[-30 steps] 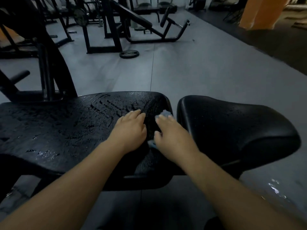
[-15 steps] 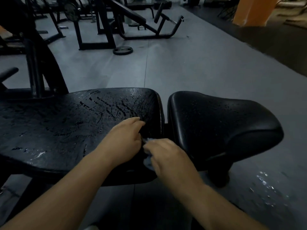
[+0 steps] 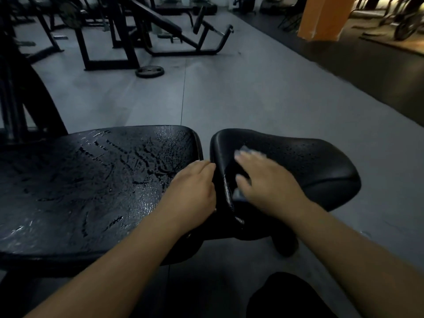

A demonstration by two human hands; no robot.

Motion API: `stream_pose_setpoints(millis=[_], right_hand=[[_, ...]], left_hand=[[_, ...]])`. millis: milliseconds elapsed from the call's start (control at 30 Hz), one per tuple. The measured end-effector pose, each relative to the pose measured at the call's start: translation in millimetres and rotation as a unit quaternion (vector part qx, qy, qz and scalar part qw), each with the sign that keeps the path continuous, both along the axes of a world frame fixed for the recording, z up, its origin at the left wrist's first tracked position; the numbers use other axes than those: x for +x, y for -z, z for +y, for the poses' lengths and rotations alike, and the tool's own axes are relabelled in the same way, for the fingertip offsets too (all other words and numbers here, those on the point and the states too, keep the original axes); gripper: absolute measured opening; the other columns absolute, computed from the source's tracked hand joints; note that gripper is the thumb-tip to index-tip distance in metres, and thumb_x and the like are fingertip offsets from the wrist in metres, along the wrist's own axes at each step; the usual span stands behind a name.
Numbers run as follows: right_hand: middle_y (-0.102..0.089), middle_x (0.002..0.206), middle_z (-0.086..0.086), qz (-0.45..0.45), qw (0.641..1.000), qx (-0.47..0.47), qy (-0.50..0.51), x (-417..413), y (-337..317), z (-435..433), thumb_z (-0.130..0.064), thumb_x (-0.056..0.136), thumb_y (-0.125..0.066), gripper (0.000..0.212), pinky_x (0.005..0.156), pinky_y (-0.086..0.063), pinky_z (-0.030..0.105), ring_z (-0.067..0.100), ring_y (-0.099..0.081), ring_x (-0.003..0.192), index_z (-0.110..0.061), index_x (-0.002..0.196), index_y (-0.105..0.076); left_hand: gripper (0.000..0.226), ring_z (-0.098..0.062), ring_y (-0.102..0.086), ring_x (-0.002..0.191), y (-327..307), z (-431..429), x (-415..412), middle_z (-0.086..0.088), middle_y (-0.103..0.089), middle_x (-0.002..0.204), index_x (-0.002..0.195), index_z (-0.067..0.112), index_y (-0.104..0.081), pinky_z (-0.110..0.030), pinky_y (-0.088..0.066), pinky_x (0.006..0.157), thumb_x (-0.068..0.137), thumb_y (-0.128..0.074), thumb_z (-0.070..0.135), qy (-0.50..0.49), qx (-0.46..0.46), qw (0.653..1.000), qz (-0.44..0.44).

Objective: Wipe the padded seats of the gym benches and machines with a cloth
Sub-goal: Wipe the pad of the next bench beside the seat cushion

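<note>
Pressing flat with fingers spread and blurred, the right hand (image 3: 268,182) pins a pale cloth (image 3: 246,149) onto the left part of the small seat pad (image 3: 309,161) | left hand (image 3: 192,187) rests loosely, holding nothing, on the right edge of the wet large pad (image 3: 80,180), fingertips at the gap between the pads | weight plate (image 3: 149,71) lies on the grey floor (image 3: 252,99) beyond

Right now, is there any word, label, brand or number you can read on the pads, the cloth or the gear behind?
No readable text anywhere.
The large pad: no print, only wet streaks.
The smaller pad: no label shows.
The cloth: blurred, nothing legible.
The weight plate on the floor: any marking too small and dark to read.
The orange pillar: no sign.
</note>
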State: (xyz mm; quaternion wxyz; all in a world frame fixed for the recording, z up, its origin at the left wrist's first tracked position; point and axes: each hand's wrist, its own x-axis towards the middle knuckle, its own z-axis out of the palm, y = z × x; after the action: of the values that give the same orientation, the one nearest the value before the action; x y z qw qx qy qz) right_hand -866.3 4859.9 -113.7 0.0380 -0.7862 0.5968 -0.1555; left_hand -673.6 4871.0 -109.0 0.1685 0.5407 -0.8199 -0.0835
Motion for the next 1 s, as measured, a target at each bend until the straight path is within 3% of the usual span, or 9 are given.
stream_pose_setpoints(millis=[100, 167, 300, 400, 533, 633, 767, 900, 1000], right_hand=[[-0.039, 0.156, 0.009, 0.029, 0.999, 0.025, 0.037, 38, -8, -51, -0.039, 0.100, -0.042, 0.057, 0.112, -0.031, 0.041, 0.031, -0.037, 0.142, -0.018, 0.153, -0.034], [-0.046, 0.148, 0.016, 0.037, 0.999, 0.013, -0.008, 55, -8, -49, -0.030, 0.100, -0.042, 0.050, 0.105, -0.038, 0.043, 0.036, -0.045, 0.133, -0.014, 0.148, -0.039], [-0.047, 0.151, 0.005, -0.001, 0.996, 0.031, -0.088, 33, -2, -24, -0.029, 0.089, -0.041, 0.062, 0.105, -0.039, 0.037, 0.026, -0.048, 0.132, -0.023, 0.151, -0.037], [-0.046, 0.150, 0.006, 0.027, 0.999, 0.043, -0.016, 15, -6, -77, -0.041, 0.086, -0.058, 0.059, 0.105, -0.039, 0.036, 0.024, -0.047, 0.134, -0.020, 0.139, -0.048], [-0.055, 0.133, 0.011, 0.093, 0.993, 0.070, 0.033, 40, -9, -132, -0.044, 0.091, -0.057, 0.042, 0.093, -0.042, 0.042, 0.033, -0.051, 0.125, -0.012, 0.118, -0.056], [-0.061, 0.124, 0.008, 0.063, 0.998, 0.013, -0.023, 52, -4, -107, -0.032, 0.096, -0.044, 0.026, 0.089, -0.041, 0.038, 0.029, -0.054, 0.120, -0.018, 0.111, -0.060], [-0.052, 0.147, -0.006, 0.008, 0.992, -0.010, -0.124, 9, -1, -43, -0.035, 0.089, -0.044, 0.052, 0.109, -0.038, 0.033, 0.014, -0.044, 0.136, -0.026, 0.139, -0.054], [-0.042, 0.155, -0.003, 0.027, 0.999, 0.020, 0.042, -32, -2, -69, -0.043, 0.095, -0.046, 0.054, 0.113, -0.034, 0.034, 0.017, -0.037, 0.143, -0.024, 0.145, -0.046], [-0.052, 0.143, 0.006, 0.063, 0.996, -0.016, 0.061, -11, 3, -69, -0.046, 0.095, -0.034, 0.049, 0.103, -0.041, 0.041, 0.029, -0.046, 0.131, -0.017, 0.130, -0.052]], left_hand=[[0.043, -0.029, -0.049, 0.123, -3, -16, 1, -0.013, -0.057, 0.129, 0.122, 0.004, -0.057, -0.040, -0.038, 0.104, 0.088, -0.036, 0.018, -0.023, 0.015, 1.000, -0.007], [0.049, -0.029, -0.053, 0.117, -3, -26, 2, -0.010, -0.059, 0.123, 0.117, 0.006, -0.059, -0.042, -0.043, 0.100, 0.080, -0.030, 0.021, -0.039, 0.024, 0.999, 0.001], [0.047, -0.028, -0.050, 0.121, -9, -45, -1, -0.008, -0.057, 0.124, 0.120, 0.008, -0.056, -0.042, -0.041, 0.102, 0.083, -0.032, 0.024, -0.038, 0.067, 0.997, -0.020], [0.043, -0.028, -0.044, 0.129, -14, -48, -5, -0.013, -0.052, 0.137, 0.130, 0.003, -0.051, -0.039, -0.037, 0.107, 0.092, -0.037, 0.017, -0.043, 0.088, 0.995, -0.023], [0.055, -0.028, -0.049, 0.117, -5, -45, -2, -0.011, -0.057, 0.121, 0.116, 0.004, -0.056, -0.040, -0.040, 0.099, 0.076, -0.025, 0.024, -0.042, 0.077, 0.995, -0.037], [0.042, -0.028, -0.051, 0.111, -4, -51, -4, -0.010, -0.059, 0.114, 0.108, 0.005, -0.058, -0.040, -0.041, 0.096, 0.080, -0.031, 0.021, -0.056, 0.073, 0.995, -0.025], [0.007, -0.032, -0.053, 0.107, -7, -55, -18, -0.013, -0.060, 0.107, 0.087, 0.014, -0.049, -0.042, -0.041, 0.095, 0.084, -0.042, 0.013, -0.043, 0.054, 0.998, -0.008], [0.037, -0.034, -0.052, 0.116, -2, -43, -36, -0.016, -0.059, 0.118, 0.104, 0.005, -0.059, -0.043, -0.039, 0.102, 0.086, -0.033, 0.024, -0.012, 0.028, 0.999, -0.016], [0.040, -0.031, -0.035, 0.140, 1, -27, -46, -0.022, -0.046, 0.144, 0.132, -0.001, -0.051, -0.028, -0.016, 0.115, 0.096, -0.041, 0.013, 0.019, 0.023, 1.000, -0.004]])
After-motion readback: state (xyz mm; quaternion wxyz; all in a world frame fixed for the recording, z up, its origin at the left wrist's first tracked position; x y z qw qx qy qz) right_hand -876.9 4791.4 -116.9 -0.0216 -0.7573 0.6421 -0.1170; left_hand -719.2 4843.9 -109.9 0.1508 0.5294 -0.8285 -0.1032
